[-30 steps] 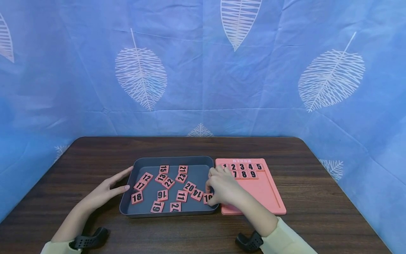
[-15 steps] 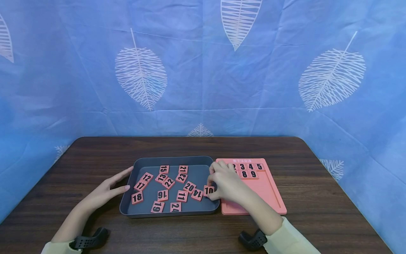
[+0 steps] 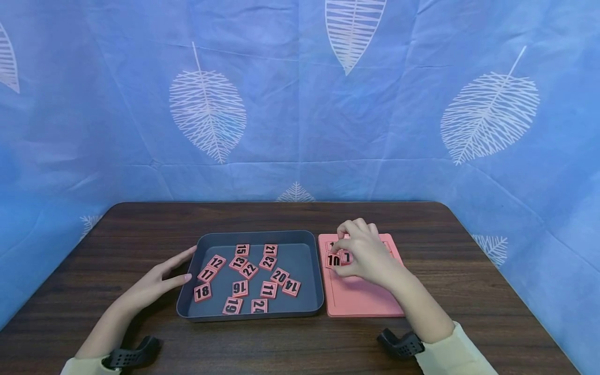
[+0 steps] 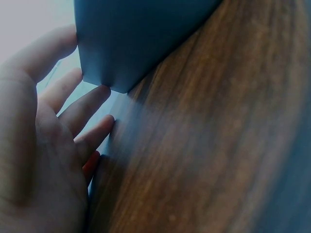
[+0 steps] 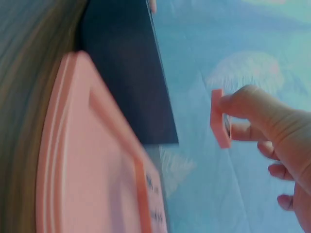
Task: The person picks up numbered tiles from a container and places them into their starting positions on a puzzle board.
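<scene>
Lifted from the dark tray (image 3: 300,255) moments ago, tile 10 (image 3: 333,261) is pinched in the right hand (image 3: 369,253) above the pink board (image 3: 375,299), near its left edge, seemingly the next number for its rows. The left hand (image 3: 158,279), fingers spread, touches the tray's left edge.

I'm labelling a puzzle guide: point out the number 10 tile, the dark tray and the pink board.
Number 10 tile (image 3: 333,260), head view: numbered face.
Dark tray (image 3: 301,258), head view: bare floor.
Pink board (image 3: 363,298), head view: bare lower surface.
</scene>
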`<act>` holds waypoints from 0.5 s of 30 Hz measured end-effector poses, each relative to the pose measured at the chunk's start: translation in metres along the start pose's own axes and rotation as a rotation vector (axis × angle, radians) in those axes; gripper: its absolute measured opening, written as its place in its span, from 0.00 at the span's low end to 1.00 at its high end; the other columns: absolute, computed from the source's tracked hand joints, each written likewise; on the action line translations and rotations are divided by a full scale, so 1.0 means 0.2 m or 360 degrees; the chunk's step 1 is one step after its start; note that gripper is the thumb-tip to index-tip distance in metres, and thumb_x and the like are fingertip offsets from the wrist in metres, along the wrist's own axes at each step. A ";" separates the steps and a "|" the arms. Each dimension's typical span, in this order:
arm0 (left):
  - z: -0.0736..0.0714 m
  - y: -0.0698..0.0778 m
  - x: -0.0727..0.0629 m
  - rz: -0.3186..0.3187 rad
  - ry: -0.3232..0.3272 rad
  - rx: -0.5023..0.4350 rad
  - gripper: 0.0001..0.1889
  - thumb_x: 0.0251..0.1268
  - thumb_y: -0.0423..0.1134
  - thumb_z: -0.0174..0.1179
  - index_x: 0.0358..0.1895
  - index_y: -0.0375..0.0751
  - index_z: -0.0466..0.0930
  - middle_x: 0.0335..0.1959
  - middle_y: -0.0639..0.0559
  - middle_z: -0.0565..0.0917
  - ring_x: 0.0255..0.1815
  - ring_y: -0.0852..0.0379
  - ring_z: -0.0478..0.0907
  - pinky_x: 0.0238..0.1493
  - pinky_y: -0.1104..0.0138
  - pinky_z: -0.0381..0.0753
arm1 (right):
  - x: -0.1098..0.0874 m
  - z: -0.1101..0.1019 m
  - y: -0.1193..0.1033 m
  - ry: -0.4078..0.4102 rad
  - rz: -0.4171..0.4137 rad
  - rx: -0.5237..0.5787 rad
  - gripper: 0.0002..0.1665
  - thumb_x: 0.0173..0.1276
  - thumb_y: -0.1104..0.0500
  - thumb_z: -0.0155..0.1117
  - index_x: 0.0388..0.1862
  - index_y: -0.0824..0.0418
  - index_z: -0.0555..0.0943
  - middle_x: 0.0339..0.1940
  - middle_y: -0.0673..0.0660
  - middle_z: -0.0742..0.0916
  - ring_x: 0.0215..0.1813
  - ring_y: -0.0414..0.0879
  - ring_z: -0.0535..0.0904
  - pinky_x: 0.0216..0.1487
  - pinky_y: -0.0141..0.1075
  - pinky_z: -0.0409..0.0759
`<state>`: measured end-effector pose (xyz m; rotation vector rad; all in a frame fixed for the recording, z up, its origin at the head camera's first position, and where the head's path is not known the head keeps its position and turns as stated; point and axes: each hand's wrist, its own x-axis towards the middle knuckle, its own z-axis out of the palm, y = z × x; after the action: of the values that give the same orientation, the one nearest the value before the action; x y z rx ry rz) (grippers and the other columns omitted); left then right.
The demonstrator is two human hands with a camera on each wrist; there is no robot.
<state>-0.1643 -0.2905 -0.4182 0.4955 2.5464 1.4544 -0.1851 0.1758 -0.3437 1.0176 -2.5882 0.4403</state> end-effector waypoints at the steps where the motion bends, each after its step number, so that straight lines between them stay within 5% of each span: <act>1: 0.00 0.00 0.00 -0.0001 -0.0001 -0.0003 0.33 0.72 0.41 0.54 0.76 0.43 0.52 0.74 0.36 0.53 0.72 0.30 0.45 0.59 0.31 0.52 | -0.01 -0.01 0.03 0.0008 -0.0017 -0.0012 0.12 0.43 0.53 0.80 0.27 0.50 0.85 0.38 0.47 0.70 0.45 0.47 0.63 0.42 0.45 0.57; 15: 0.00 0.00 0.00 -0.0036 0.0014 0.0002 0.34 0.72 0.43 0.54 0.76 0.43 0.52 0.74 0.36 0.53 0.72 0.30 0.45 0.59 0.31 0.52 | -0.23 -0.05 0.35 -0.0027 0.0000 -0.0244 0.14 0.44 0.50 0.81 0.28 0.52 0.88 0.38 0.51 0.73 0.43 0.51 0.66 0.40 0.46 0.59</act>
<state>-0.1645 -0.2907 -0.4190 0.4597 2.5517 1.4506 -0.2002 0.2566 -0.3656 0.9723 -2.5908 0.2299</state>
